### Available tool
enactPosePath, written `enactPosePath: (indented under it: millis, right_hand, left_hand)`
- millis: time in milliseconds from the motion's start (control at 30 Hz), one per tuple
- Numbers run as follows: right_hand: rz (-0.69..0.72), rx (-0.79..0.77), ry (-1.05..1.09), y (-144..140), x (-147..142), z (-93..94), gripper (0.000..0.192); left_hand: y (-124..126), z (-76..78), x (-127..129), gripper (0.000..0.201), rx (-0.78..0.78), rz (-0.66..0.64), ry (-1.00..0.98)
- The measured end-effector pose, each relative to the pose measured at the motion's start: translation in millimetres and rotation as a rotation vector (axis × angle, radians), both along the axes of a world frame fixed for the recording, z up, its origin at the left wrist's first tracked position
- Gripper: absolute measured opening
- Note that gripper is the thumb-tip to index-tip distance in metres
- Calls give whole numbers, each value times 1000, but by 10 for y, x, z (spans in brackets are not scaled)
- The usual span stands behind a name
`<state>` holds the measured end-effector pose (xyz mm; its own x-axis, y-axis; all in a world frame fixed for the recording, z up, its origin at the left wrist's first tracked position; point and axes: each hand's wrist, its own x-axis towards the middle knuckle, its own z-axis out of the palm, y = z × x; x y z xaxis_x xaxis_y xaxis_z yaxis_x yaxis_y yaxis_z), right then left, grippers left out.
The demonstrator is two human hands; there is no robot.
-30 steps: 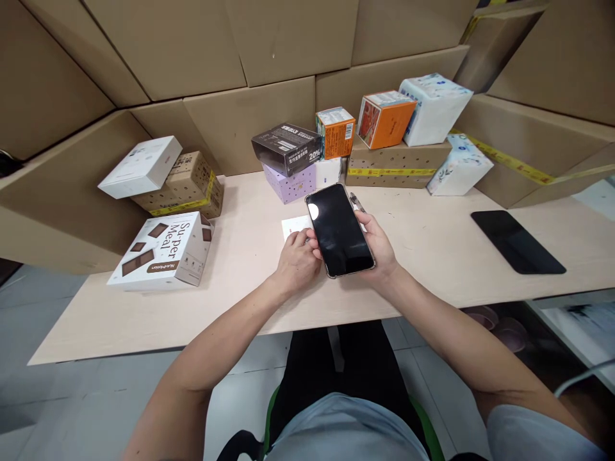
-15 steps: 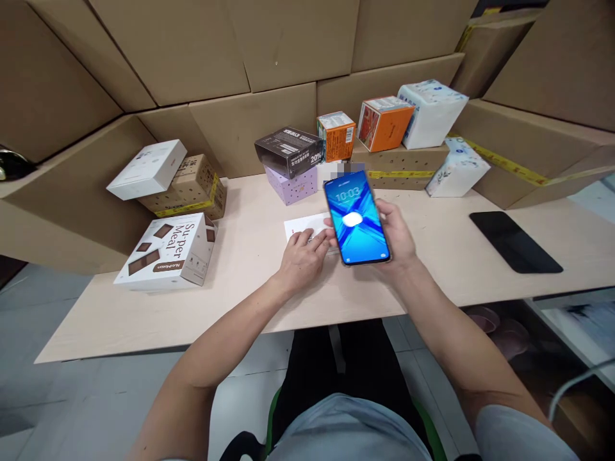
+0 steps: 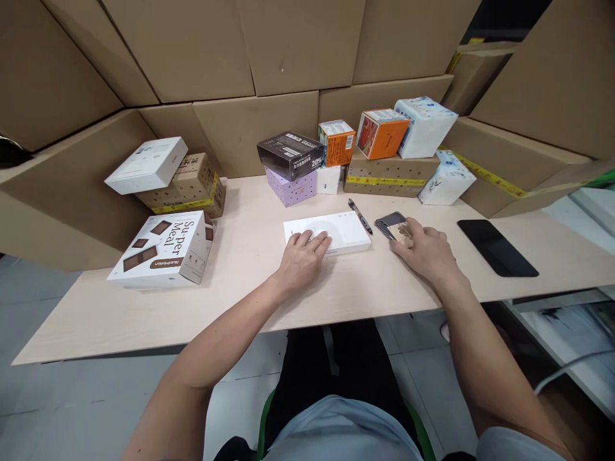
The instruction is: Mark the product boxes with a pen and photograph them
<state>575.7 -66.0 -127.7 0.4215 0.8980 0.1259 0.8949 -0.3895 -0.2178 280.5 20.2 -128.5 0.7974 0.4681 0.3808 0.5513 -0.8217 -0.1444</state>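
— Where are the hands?

— The left hand (image 3: 302,261) lies palm down on the near left corner of a flat white box (image 3: 331,232) on the counter (image 3: 240,282); its grip is loose, fingers spread over the lid, closed around nothing.

— And the other?

— The right hand (image 3: 425,253) rests on the counter to the right of that box, fingers on a phone (image 3: 391,225) lying face down. Whether that grip pinches the phone or merely touches it I cannot tell, since the fingers cover its near end.

— What sits around them?

— A black pen (image 3: 360,216) lies between the white box and the phone, just beyond both hands. Farther right of the right hand, a dark flat slab (image 3: 497,239) (possibly another phone). Well left of the left hand is a white "Su-per Meal" box (image 3: 166,248), and beyond the hands, against the cardboard wall, a purple box (image 3: 291,187), a black box (image 3: 289,154) and an orange box (image 3: 380,133).
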Motion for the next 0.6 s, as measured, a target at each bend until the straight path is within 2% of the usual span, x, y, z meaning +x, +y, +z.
enactPosePath:
  millis: [100,167,300,400,500,600]
  right_hand:
    - [27,-93,32,-2,7,77,69]
    - [94,-90,77,36,-44,181,75]
    - [475,-62,136,253,-301,331,98]
    - [651,-161,128,462,-500,322,108]
    - [701,-170,123,566,-611,267,101]
    - [729,-132,209,518,-681,212,95]
  left_hand:
    - [-12,35,-10,45,-25,-5,-12]
    - [-25,57,-16,44,-34,-9,-27]
    - [-47,104,-21,36,-65,29,-55]
    - [-48,146,-30,29,-106,83,-72]
    - [-20,172,-56,24,-113,128,-83]
    - [37,161,-99,11,-32,129,-117]
